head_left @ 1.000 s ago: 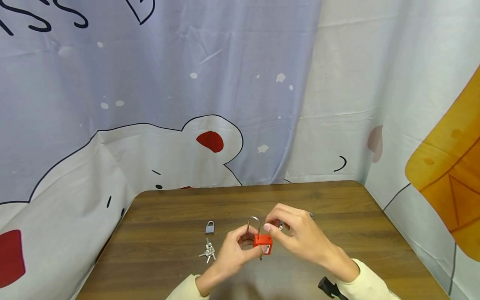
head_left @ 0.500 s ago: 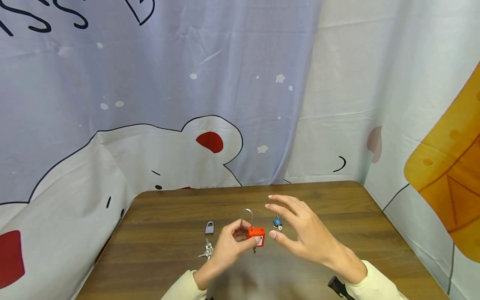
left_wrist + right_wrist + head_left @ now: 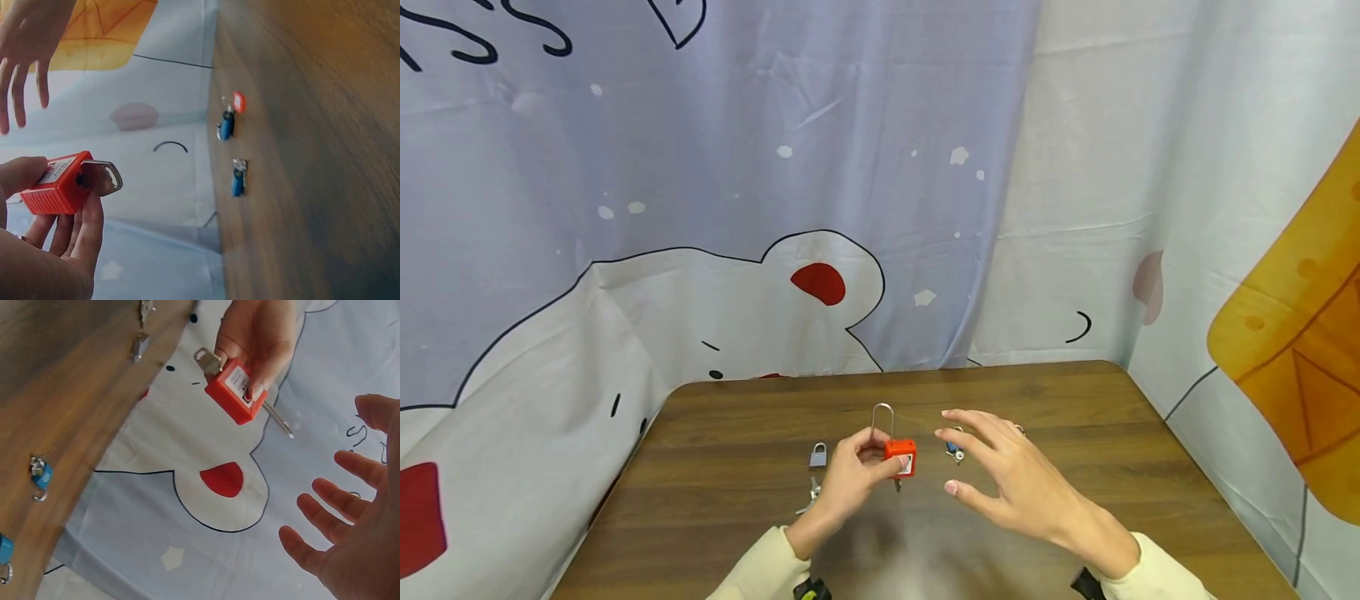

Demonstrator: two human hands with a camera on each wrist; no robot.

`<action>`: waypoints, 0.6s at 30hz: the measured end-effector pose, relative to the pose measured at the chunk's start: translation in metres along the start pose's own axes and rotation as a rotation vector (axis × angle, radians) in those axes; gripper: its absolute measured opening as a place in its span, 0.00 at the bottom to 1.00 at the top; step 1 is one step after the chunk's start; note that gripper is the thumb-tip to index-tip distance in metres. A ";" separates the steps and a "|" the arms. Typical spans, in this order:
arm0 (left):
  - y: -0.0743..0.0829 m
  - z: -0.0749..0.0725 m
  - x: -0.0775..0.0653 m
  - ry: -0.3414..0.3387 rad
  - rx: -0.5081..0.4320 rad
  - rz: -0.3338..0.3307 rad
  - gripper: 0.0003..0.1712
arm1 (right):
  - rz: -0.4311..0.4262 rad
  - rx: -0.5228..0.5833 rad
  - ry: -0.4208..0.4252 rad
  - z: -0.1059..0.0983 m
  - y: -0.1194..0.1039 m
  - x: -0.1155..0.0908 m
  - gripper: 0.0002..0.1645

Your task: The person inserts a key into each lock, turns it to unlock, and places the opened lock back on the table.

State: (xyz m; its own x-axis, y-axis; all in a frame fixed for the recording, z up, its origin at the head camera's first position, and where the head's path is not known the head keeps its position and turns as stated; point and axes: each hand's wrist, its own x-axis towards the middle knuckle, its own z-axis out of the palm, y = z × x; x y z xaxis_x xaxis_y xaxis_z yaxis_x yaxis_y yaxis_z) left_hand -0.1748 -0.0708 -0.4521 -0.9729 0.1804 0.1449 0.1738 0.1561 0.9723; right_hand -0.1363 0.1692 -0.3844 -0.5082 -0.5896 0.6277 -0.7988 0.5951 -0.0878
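My left hand (image 3: 842, 492) holds a red padlock (image 3: 900, 450) up above the table, thumb on its white label and fingers behind. Its tall metal shackle (image 3: 882, 407) points up and looks swung to the left of the body. A key (image 3: 105, 177) sticks out of the padlock's bottom. To the right, my right hand (image 3: 1030, 492) hangs in the air with spread fingers and touches nothing. Beyond its fingertips a small blue padlock (image 3: 953, 450) with keys lies on the table, partly hidden. Two blue padlocks, one (image 3: 227, 125) near a red piece (image 3: 239, 102), show in the left wrist view.
A small grey padlock (image 3: 818, 457) lies left of my left hand on the wooden table (image 3: 722, 467). Several loose keys (image 3: 814, 492) lie just nearer, partly behind that hand. A printed curtain (image 3: 925, 208) hangs behind the table.
My hands have drawn apart: the right has moved away rightward with its fingers spread. The left has carried the red padlock leftward and farther from me, now partly covering the keys.
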 end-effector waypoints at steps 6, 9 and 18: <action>0.009 -0.004 0.003 0.023 0.057 -0.060 0.14 | 0.015 -0.002 -0.029 0.007 0.002 -0.011 0.34; 0.000 -0.006 0.010 0.036 0.044 -0.115 0.16 | 0.021 -0.008 -0.044 0.010 0.002 -0.015 0.36; -0.046 -0.009 0.038 0.123 0.023 -0.207 0.22 | 0.027 -0.027 -0.073 0.017 0.000 -0.027 0.36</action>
State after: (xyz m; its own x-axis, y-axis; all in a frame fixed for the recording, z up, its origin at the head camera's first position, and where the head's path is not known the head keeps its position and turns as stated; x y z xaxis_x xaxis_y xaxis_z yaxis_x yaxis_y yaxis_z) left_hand -0.2207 -0.0797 -0.4893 -0.9991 0.0227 -0.0345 -0.0293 0.1997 0.9794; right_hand -0.1278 0.1753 -0.4146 -0.5523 -0.6112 0.5669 -0.7763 0.6249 -0.0826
